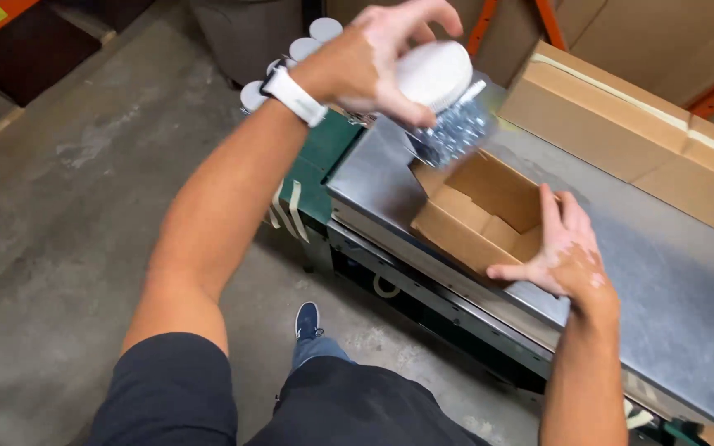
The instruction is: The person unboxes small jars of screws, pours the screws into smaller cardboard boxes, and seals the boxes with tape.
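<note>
Cardboard, brown and open-topped, the small box [489,216] sits on a grey metal table [663,289] in the head view, with the right hand [568,248] spread flat against its side at 4 o'clock, fingers apart and gripping nothing. At 11 o'clock above the box, the left hand [378,58] is clamped on a white oval scoop [434,76] spilling small silvery metal parts [454,132]; a larger taped carton [646,132] lies at 2 o'clock

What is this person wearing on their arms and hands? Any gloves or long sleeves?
No gloves: the left hand and right hand are both bare. The forearms are bare too. A white wristband, probably a watch, sits on the left wrist. A dark short sleeve covers the left upper arm. No rings or markings can be made out.
</note>
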